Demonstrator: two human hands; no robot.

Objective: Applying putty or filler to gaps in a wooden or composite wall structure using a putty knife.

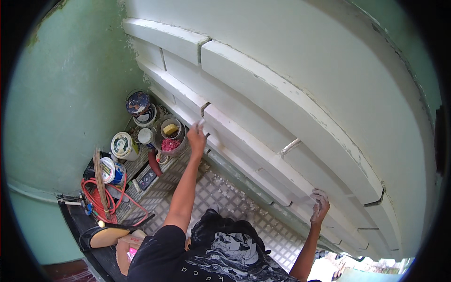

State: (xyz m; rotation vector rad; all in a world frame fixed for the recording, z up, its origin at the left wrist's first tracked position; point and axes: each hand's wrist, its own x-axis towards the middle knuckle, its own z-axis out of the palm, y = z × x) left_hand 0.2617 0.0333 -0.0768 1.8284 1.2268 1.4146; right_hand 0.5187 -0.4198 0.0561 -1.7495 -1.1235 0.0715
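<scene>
While the left hand [196,137] is gripping a small white piece [201,122] between its fingers, just beside a gap in the white wall ledge [249,135], the right hand [321,207] is touching the same ledge farther to the right. The fingers of this right hand are bending and are carrying white dust; whether they are holding something, I cannot tell. The white ledge is running slantwise across the wall, between other white ledges above and below it.

On the left side, a slatted wooden tabletop [139,163] is carrying many things. At its far right corner, near the left hand, a grey bucket [182,151] is standing, and a yellow sponge [170,129] and a pink crumpled mass [170,144] are lying inside. Along the left edge, a white lidded bucket [122,144] and a white-and-blue bucket [112,170] are standing near the green wall [70,108]. Toward the near end, an orange-red hose [94,197] is lying in coils around a stick broom [99,183]. White crumbs are lying on the tiled floor [221,190].
</scene>
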